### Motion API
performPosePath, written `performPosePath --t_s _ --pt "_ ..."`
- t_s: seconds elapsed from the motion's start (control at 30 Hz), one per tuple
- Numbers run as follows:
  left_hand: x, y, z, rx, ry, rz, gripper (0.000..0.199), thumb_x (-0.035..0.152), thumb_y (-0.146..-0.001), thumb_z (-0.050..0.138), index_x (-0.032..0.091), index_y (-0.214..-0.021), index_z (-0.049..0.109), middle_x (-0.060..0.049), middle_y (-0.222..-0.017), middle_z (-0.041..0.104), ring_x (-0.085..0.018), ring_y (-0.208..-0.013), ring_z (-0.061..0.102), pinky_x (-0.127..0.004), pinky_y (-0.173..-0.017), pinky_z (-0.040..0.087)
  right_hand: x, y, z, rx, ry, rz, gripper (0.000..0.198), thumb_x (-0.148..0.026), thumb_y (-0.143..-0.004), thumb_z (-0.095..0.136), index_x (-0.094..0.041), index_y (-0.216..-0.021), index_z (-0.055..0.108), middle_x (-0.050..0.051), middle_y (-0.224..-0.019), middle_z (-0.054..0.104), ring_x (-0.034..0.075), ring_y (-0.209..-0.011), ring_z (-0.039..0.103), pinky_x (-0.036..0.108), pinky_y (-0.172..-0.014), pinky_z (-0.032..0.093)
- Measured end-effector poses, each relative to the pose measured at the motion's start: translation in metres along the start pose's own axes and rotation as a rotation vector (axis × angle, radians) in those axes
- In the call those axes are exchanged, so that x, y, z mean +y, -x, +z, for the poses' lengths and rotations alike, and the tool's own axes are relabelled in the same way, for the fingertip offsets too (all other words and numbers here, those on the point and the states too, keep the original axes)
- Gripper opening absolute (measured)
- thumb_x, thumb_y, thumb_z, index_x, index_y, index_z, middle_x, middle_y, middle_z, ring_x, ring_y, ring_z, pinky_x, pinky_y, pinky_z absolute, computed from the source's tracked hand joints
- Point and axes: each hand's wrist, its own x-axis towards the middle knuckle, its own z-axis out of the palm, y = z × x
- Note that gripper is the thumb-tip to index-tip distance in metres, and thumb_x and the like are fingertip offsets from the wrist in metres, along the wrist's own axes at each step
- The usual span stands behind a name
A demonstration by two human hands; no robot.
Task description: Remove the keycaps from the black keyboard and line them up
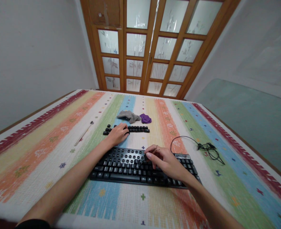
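Observation:
A black keyboard (131,178) lies across the striped cloth in front of me. Its upper rows show bare stems where keycaps are off, while the lower rows still carry theirs. Above the keyboard, loose black keycaps (139,129) are lined up in rows. My left hand (118,135) reaches to these rows, its fingers bent down and closed around what looks like a keycap. Over the middle of the keyboard is my right hand (163,159), thumb and fingers pinched together. A thin wire-like piece shows at its fingers; what it belongs to is too small to make out.
Behind the keycaps lie a grey cloth (128,116) and a purple cloth (145,118). A thin brush (84,133) rests at the left. The keyboard's cable (209,148) is bundled at the right. A pale green panel (245,111) stands beyond the table's right edge.

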Motion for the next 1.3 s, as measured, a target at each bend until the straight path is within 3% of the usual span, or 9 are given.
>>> performPosePath --t_s 0.4,0.67,0.83,1.03,1.3 --pt "0.003 0.001 -0.004 -0.009 -0.005 -0.019 0.006 0.018 -0.087 0.057 0.016 -0.088 0.063 -0.011 -0.101 0.059 -0.025 -0.095 0.055 -0.038 -0.081 0.050 0.000 0.000 0.002 -0.001 0.010 -0.003 0.034 -0.046 -0.098 0.048 -0.016 -0.095 0.063 0.004 -0.085 0.064 0.011 -0.059 0.058 0.027 -0.059 0.044" --pt "0.007 0.011 -0.013 0.033 0.031 -0.075 0.011 0.021 -0.089 0.056 0.015 -0.096 0.062 -0.010 -0.101 0.060 -0.026 -0.096 0.057 -0.041 -0.086 0.051 0.004 0.002 -0.001 0.045 0.014 0.039 0.029 -0.043 -0.096 0.052 -0.016 -0.096 0.063 0.002 -0.076 0.062 0.013 -0.058 0.061 0.026 -0.057 0.045" --pt "0.032 0.033 -0.030 0.057 0.185 -0.094 0.014 0.025 -0.093 0.053 0.016 -0.098 0.062 -0.009 -0.102 0.061 -0.024 -0.097 0.058 -0.042 -0.088 0.052 0.009 0.010 0.002 0.026 0.047 0.073 0.026 -0.040 -0.095 0.054 -0.017 -0.100 0.065 0.002 -0.074 0.065 0.014 -0.061 0.064 0.026 -0.060 0.047" --pt "0.069 0.058 -0.039 -0.058 0.387 -0.038 0.018 0.027 -0.095 0.053 0.018 -0.106 0.064 -0.009 -0.110 0.065 -0.023 -0.102 0.061 -0.042 -0.093 0.051 0.015 0.015 0.014 0.078 -0.010 0.119 0.027 -0.041 -0.094 0.054 -0.017 -0.102 0.065 0.002 -0.068 0.066 0.015 -0.060 0.065 0.025 -0.054 0.048" --pt "0.079 0.071 -0.031 -0.073 0.382 -0.008 0.025 0.025 -0.100 0.045 0.018 -0.112 0.065 -0.009 -0.128 0.065 -0.022 -0.119 0.060 -0.042 -0.105 0.049 0.031 0.010 0.035 0.268 -0.326 0.227 0.044 -0.055 -0.084 0.062 -0.014 -0.099 0.061 0.006 -0.077 0.068 0.015 -0.056 0.067 0.023 -0.043 0.048"
